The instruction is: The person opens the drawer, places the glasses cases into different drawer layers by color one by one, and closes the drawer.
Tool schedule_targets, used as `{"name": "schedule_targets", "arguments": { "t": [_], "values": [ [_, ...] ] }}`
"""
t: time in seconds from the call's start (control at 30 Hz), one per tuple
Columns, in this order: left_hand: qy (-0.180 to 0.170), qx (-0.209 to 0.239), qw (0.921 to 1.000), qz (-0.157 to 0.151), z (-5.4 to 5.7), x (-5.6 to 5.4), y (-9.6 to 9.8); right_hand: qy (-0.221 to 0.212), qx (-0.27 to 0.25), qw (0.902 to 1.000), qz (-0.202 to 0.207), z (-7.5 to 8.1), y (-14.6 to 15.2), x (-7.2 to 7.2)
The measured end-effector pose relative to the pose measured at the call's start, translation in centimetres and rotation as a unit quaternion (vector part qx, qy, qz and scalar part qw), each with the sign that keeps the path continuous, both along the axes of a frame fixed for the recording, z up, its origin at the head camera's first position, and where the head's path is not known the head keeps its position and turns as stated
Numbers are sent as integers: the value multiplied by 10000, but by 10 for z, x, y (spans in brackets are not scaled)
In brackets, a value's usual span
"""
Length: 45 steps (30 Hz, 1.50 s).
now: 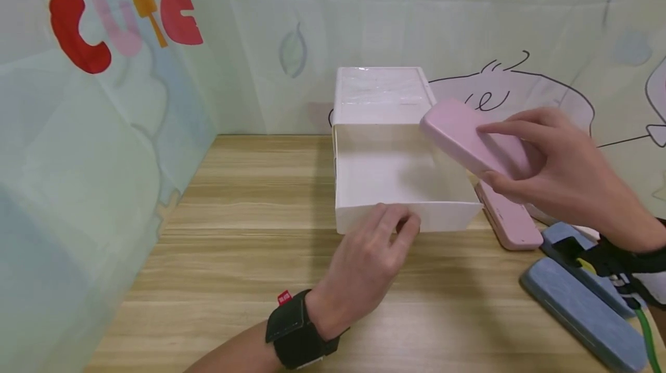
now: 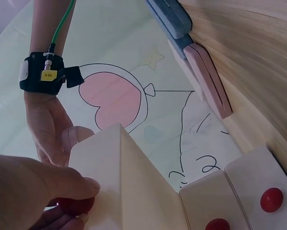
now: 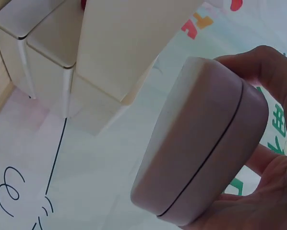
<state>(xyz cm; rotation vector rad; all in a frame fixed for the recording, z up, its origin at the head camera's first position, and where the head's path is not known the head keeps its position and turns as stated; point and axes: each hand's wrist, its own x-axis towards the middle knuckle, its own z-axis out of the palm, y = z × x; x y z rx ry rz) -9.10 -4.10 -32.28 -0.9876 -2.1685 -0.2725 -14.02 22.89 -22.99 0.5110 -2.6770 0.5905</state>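
A white drawer unit (image 1: 382,87) stands against the backdrop with its top drawer (image 1: 450,217) pulled out; the drawer's visible floor is bare. At the drawer's front, my left hand (image 1: 366,266) pinches its red knob (image 2: 77,206) between thumb and fingers. Up and to the right, my right hand (image 1: 567,170) grips a pink glasses case (image 1: 463,136), thumb on one side and fingers on the other. This case is tilted in the air beside the drawer's right edge. A dark seam runs along its side in the right wrist view, and it is closed.
On the table's right lie another pink case (image 1: 512,220) and two blue cases (image 1: 585,312), partly behind my right wrist. Lower drawers with red knobs (image 2: 271,200) show in the left wrist view. A printed cloth (image 1: 260,43) hangs behind and left.
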Motion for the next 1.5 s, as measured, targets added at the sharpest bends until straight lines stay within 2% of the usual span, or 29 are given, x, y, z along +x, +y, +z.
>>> {"name": "schedule_targets", "arguments": {
  "t": [0.17, 0.43, 0.63, 0.77, 0.93, 1.37, 1.5],
  "values": [
    [-29, 12, 10000, -4, 0, 0, 0, -96, -46, 9990, 429, 4, -11, -5],
    [256, -37, 9997, 1, 0, -1, 0, -38, 469, 9940, 985, 9, -21, -15],
    [364, -79, 9993, 1, 1, -1, 0, -262, 722, 9851, 1539, 9, -28, -28],
    [374, -47, 9993, -54, 1, -2, 0, -327, 618, 9788, 1926, 8, -34, -38],
    [332, -31, 9994, -98, 1, -1, 0, -394, 509, 9751, 2123, 7, -39, -48],
    [382, -83, 9992, -35, 0, -2, 0, -521, 608, 9642, 2526, 1, -50, -74],
    [346, -73, 9994, -45, 0, -1, 0, -724, 610, 9611, 2594, -1, -52, -80]
  ]
}}
